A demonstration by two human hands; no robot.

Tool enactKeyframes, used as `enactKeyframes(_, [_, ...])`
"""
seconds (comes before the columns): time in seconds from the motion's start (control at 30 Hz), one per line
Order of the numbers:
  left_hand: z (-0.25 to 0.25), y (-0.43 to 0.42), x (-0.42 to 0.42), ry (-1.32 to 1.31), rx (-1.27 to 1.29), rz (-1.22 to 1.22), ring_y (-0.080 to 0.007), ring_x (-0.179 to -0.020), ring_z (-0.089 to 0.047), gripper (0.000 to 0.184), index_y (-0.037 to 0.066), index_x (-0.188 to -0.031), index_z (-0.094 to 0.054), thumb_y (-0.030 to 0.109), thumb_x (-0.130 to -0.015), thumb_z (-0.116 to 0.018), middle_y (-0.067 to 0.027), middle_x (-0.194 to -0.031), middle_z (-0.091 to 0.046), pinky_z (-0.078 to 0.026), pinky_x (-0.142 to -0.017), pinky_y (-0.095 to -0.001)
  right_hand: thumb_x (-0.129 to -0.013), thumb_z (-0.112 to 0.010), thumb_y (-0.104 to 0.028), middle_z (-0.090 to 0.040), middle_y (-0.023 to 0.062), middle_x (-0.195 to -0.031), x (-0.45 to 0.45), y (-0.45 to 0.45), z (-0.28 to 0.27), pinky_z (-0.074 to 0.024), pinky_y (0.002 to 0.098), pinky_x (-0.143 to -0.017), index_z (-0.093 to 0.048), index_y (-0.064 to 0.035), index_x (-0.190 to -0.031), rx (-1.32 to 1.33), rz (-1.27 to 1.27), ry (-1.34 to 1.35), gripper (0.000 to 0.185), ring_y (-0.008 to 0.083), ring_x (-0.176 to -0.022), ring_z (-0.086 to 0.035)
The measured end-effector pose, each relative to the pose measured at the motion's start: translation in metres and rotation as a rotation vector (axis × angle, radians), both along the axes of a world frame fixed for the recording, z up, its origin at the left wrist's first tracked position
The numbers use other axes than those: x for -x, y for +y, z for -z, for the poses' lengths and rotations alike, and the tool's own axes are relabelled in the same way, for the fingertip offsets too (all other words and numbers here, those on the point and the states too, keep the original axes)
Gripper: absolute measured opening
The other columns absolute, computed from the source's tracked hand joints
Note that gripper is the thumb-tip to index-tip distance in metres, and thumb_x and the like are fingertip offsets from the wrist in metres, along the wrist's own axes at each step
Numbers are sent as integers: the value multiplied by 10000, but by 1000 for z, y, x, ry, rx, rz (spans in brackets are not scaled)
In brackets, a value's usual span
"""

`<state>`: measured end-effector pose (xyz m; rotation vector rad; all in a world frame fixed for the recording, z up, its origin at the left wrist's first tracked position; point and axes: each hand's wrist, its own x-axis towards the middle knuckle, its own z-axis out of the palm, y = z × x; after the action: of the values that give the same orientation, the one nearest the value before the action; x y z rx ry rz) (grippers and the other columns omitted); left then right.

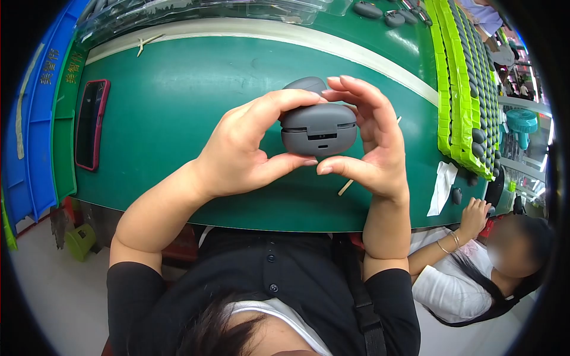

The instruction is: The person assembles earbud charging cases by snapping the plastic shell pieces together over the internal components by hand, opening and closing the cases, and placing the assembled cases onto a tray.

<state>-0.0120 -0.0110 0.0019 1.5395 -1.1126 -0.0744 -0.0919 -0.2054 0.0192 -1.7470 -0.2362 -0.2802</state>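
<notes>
A dark grey rounded case (319,132) is held up over the green table, its hinge side and small port slot facing me. My left hand (243,139) grips its left side, thumb below and fingers on top. On the right, my right hand (374,136) curves around the case, its thumb tip near the lower edge and its fingers raised behind. Another dark grey rounded piece (306,84) shows just behind the case, partly hidden by it and my fingers.
A phone (92,126) lies at the left beside blue trays (38,130). Bright green trays (454,89) of grey cases stand right. A white paper (442,188) and a thin stick (345,187) lie on the table (160,89). A co-worker (457,285) sits at lower right.
</notes>
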Motion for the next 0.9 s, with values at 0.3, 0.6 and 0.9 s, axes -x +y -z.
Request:
enactKeyframes(0.3, [-4,2,-3,-44,-50,-5,-276,-1049,-610,617,-5,-1186,-570,78,-625,-816,-145,-1165,-619,-484,-901,-352,-526,-848,-161,-659,104,-1045,-3,-8,-5,-480,373,-870,-635,-27,-1072,438,71,-228,602,278,-981,-613])
enactKeyframes(0.6, [-2,2,-3,189,-22,64,-231,-1038,-619,617,-3,-1207,-545,60,-654,-812,-141,-1160,-619,-499,-885,-332,-523,-857,-197,-664,107,-1009,0,-8,-2,-494,365,-840,-641,-37,-1054,429,123,-232,595,275,-943,-624])
enactKeyframes(0.9, [0,0,8,213,-26,27,-210,-791,-692,577,-24,-1160,-551,39,-646,-806,-140,-971,-667,-553,-694,-293,-646,-650,-697,-586,178,-1118,-1,29,-5,-453,462,-903,-556,13,-1179,729,267,-479,893,359,-1041,-576])
